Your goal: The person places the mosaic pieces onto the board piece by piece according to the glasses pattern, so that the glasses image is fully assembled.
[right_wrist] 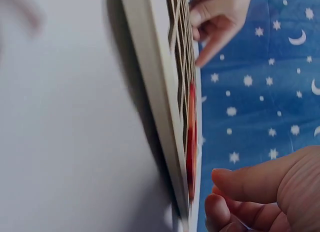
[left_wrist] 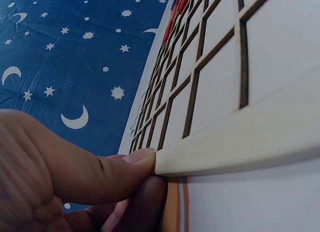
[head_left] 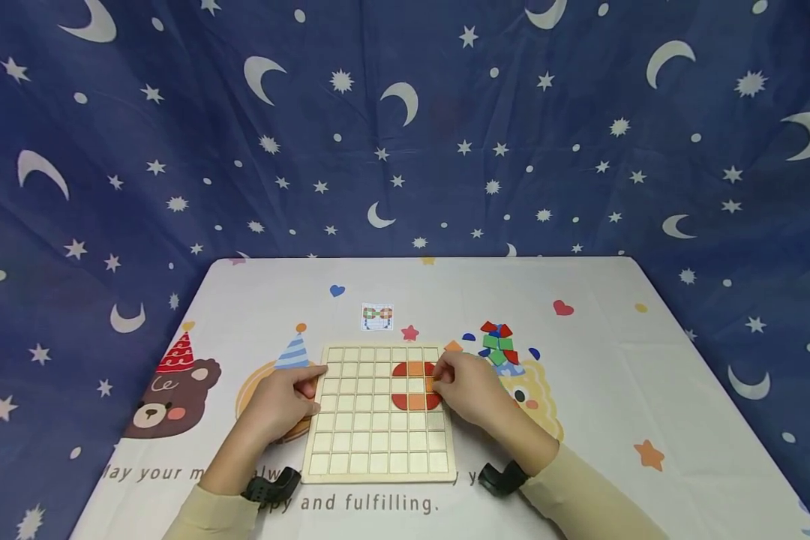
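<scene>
A pale wooden grid board (head_left: pixel 361 442) lies on the table, with red quarter-round tiles (head_left: pixel 400 402) and orange square tiles (head_left: pixel 415 368) in its right part. My left hand (head_left: pixel 280 397) rests at the board's left edge, the extended index finger and the thumb touching it. In the left wrist view the thumb (left_wrist: pixel 115 174) meets the wooden rim. Over the right-hand column, my right hand (head_left: pixel 469 386) pinches a small orange tile (head_left: pixel 430 385) between thumb and index finger. That tile is mostly hidden by the fingers in the right wrist view.
Behind the board lies a small pattern card (head_left: pixel 376 317). Loose red, green and blue tiles (head_left: pixel 498 343) are heaped beyond my right hand, with an orange tile (head_left: pixel 453 346) nearer the board. A printed white cloth (head_left: pixel 601 390) covers the table; a blue curtain (head_left: pixel 439 202) hangs behind.
</scene>
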